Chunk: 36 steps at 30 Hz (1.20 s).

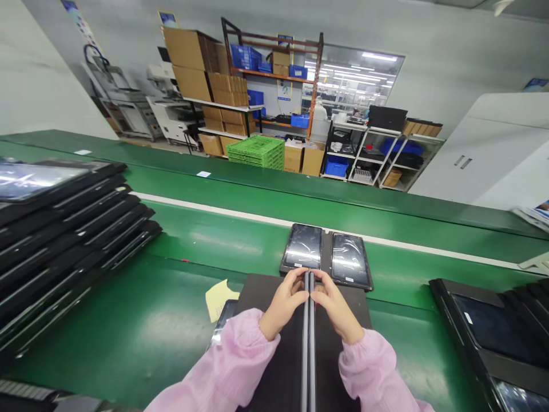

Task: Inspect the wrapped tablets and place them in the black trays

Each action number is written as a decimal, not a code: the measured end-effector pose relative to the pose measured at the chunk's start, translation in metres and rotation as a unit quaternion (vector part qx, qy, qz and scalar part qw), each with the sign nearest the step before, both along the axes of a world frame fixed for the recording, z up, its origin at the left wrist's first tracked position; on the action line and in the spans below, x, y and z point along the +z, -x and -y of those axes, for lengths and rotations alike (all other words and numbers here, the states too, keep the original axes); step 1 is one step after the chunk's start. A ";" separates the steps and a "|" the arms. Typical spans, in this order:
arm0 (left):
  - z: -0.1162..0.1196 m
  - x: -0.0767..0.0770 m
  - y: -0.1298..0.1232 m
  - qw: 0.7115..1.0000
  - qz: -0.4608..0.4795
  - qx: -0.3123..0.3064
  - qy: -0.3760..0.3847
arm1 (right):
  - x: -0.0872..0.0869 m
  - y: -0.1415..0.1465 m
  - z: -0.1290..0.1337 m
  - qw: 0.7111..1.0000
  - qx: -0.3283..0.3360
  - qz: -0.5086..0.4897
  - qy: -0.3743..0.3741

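Two thin, flat slabs with grey edges (306, 343), looking like tablets seen edge-on, stand upright and side by side in front of me. My left hand (283, 303) is closed against the left face, thumb and fingers near the far end. From the other side, my right hand (337, 306) closes on the right face in the same way. Below them lies a wide black tray or board (259, 294). Just beyond, a black holder carries two film-covered tablets, the left tablet (303, 246) and the right tablet (350, 258).
Stacked black trays (81, 229) with tablets rise on the left of the green bench (115, 320). More black trays (476, 294) with tablets sit at right. A yellow paper (219, 298) lies by a partly hidden tablet (223, 320). Shelves and green crates (257, 150) stand behind.
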<state>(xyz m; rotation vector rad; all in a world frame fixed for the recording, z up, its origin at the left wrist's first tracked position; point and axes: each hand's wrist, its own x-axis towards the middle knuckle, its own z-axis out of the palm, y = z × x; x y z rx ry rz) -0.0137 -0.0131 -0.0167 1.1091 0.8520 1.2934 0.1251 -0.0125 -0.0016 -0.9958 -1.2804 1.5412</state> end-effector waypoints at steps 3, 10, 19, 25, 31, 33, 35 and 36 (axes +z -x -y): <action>0.000 0.002 -0.001 1.000 -0.003 0.002 0.004 | 0.002 0.001 -0.001 1.000 0.003 0.003 0.001; 0.000 0.003 0.000 1.000 0.013 -0.021 0.001 | -0.002 -0.001 -0.001 1.000 0.022 -0.001 -0.003; 0.000 -0.002 0.004 0.999 0.016 -0.049 -0.003 | -0.001 -0.002 0.002 0.999 0.035 -0.001 0.001; 0.000 -0.011 0.005 0.997 0.018 -0.071 -0.028 | -0.001 -0.007 0.003 0.998 0.067 0.009 -0.007; 0.000 -0.012 0.006 0.996 0.016 -0.080 -0.022 | 0.000 -0.007 0.004 0.998 0.065 0.005 -0.017; 0.001 -0.010 0.007 0.996 0.014 -0.083 -0.017 | 0.000 -0.007 0.004 0.998 0.065 0.003 -0.015; 0.002 -0.007 0.008 0.996 0.010 -0.086 -0.010 | 0.000 -0.007 0.003 0.998 0.063 0.004 -0.011; 0.002 -0.006 0.008 0.996 0.008 -0.084 -0.006 | 0.000 -0.007 0.003 0.998 0.060 0.005 -0.010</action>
